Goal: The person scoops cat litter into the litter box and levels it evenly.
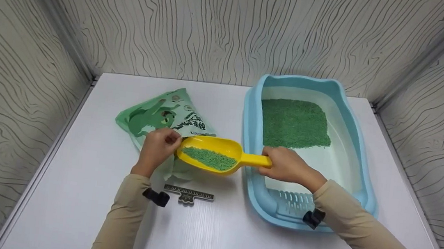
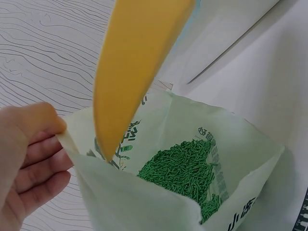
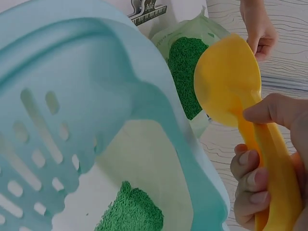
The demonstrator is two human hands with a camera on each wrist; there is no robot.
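Note:
My right hand (image 1: 285, 165) grips the handle of a yellow scoop (image 1: 249, 159), its fingers and thumb wrapped round it in the right wrist view. Green pellets (image 1: 212, 159) lie in the scoop's bowl, which is over the mouth of a pale green bag (image 1: 153, 113). With thumb and fingers my left hand (image 2: 33, 154) pinches the rim of that bag. Inside the bag, more green pellets (image 2: 180, 168) show in the left wrist view. To the right stands a light blue litter box (image 1: 252, 115), with a layer of green pellets (image 1: 296, 124) across its far part.
A dark metal clip (image 1: 188, 194) lies on the white table (image 1: 193, 237), nearer than the bag. The litter box has raised walls and a slotted step (image 1: 290, 202) at its near end. Wood-grain panels (image 1: 232, 30) enclose the table at the back and sides.

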